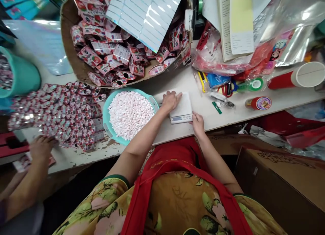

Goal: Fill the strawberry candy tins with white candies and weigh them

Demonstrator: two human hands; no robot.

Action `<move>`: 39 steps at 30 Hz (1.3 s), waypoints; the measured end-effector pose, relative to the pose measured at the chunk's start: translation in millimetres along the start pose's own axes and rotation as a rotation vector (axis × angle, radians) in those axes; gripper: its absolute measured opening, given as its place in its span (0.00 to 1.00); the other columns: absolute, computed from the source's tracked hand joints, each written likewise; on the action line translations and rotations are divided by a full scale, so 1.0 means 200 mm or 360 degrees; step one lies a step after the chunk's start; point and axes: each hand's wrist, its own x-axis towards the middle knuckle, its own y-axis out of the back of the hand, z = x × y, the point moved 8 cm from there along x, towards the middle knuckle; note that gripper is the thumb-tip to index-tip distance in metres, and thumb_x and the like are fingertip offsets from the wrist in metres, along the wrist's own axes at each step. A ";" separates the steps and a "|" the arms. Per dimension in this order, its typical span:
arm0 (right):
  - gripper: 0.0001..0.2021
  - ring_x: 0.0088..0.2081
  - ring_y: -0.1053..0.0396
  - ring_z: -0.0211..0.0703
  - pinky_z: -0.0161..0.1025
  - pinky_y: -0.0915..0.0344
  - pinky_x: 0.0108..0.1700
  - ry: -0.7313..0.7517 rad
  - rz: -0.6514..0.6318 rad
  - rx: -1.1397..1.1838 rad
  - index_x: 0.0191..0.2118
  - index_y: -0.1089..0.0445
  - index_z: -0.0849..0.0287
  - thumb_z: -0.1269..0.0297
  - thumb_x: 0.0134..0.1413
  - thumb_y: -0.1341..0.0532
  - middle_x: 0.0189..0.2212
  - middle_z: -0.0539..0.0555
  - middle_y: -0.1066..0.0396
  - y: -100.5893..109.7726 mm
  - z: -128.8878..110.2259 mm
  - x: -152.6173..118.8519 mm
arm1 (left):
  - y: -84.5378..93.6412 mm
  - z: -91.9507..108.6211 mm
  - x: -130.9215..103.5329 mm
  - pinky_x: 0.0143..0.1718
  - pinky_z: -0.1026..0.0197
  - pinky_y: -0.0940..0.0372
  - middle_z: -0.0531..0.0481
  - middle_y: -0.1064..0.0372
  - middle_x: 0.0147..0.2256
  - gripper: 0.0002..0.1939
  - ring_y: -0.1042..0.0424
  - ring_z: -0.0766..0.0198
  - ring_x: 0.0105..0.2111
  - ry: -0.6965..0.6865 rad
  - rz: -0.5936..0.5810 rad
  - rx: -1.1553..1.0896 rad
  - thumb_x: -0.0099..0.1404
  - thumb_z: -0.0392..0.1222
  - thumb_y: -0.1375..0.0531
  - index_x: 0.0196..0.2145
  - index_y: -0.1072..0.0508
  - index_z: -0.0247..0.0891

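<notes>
A white digital scale [183, 108] with a small display on its front lies on the worktable [166, 135]. My left hand [170, 102] rests on the left part of its platform, fingers apart and holding nothing. At the scale's front right corner, my right hand [198, 122] has its fingers closed on the edge. Left of the scale stands a round turquoise basin [105, 121], full of small pale pink and white candies [129, 114]. My left forearm passes over the basin's right rim.
A cardboard box [67, 55] holds many strawberry-printed packs. Similar packs [68, 116] crowd the left side, near another person's hand [42, 147] and a turquoise bucket [27, 76]. Scissors [227, 89], green tape [256, 83] and a red tube [283, 81] lie right.
</notes>
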 end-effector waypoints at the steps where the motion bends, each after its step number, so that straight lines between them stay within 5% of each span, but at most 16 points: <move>1: 0.24 0.50 0.31 0.49 0.47 0.23 0.43 0.0058 -0.0020 -0.0060 0.55 0.28 0.59 0.50 0.62 0.47 0.56 0.62 0.36 -0.03 -0.02 0.02 | 0.03 -0.05 -0.02 0.64 0.41 0.44 0.28 0.38 0.61 0.31 0.40 0.40 0.64 0.0001 0.0070 -0.0028 0.75 0.55 0.55 0.63 0.34 0.28; 4: 0.21 0.54 0.34 0.51 0.55 0.29 0.55 0.0216 -0.0011 -0.0221 0.53 0.27 0.61 0.57 0.62 0.47 0.53 0.63 0.35 -0.07 -0.07 0.06 | 0.08 -0.08 -0.17 0.68 0.43 0.49 0.31 0.40 0.64 0.24 0.44 0.47 0.67 -0.0187 0.0395 -0.0103 0.75 0.44 0.53 0.63 0.36 0.29; 6: 0.19 0.57 0.37 0.53 0.58 0.38 0.64 0.0291 0.0008 -0.0301 0.51 0.26 0.64 0.61 0.60 0.45 0.52 0.65 0.35 -0.04 -0.08 0.08 | 0.04 -0.06 -0.34 0.66 0.44 0.45 0.34 0.38 0.64 0.21 0.41 0.49 0.64 -0.0341 0.0555 -0.0055 0.75 0.41 0.53 0.59 0.33 0.32; 9: 0.20 0.57 0.38 0.55 0.58 0.42 0.65 0.0538 0.0010 -0.0576 0.52 0.27 0.67 0.63 0.59 0.46 0.51 0.67 0.35 0.02 -0.13 0.05 | -0.19 -0.01 -0.60 0.56 0.46 0.34 0.38 0.36 0.63 0.17 0.33 0.49 0.55 -0.0553 0.0399 0.0262 0.76 0.41 0.53 0.51 0.29 0.34; 12: 0.22 0.55 0.38 0.56 0.56 0.38 0.61 0.0810 -0.0031 -0.0857 0.56 0.29 0.65 0.59 0.60 0.44 0.52 0.66 0.35 0.02 -0.16 -0.01 | -0.39 0.00 -0.73 0.47 0.46 0.31 0.41 0.43 0.68 0.18 0.30 0.49 0.50 -0.0644 0.0192 0.0616 0.76 0.42 0.55 0.46 0.27 0.36; 26: 0.22 0.51 0.37 0.54 0.53 0.35 0.56 0.0992 -0.0036 -0.1074 0.55 0.28 0.61 0.52 0.63 0.44 0.51 0.64 0.33 0.01 -0.15 0.00 | -0.50 0.02 -0.66 0.49 0.47 0.32 0.40 0.49 0.70 0.18 0.30 0.50 0.54 -0.0589 0.0107 0.0717 0.77 0.42 0.56 0.49 0.28 0.35; 39: 0.25 0.52 0.37 0.55 0.54 0.36 0.58 0.0975 -0.0067 -0.1094 0.57 0.29 0.60 0.49 0.62 0.42 0.52 0.64 0.33 0.01 -0.14 -0.01 | -0.48 0.01 -0.64 0.54 0.44 0.35 0.40 0.46 0.69 0.20 0.32 0.48 0.57 -0.0551 -0.0010 0.0472 0.74 0.34 0.56 0.51 0.27 0.36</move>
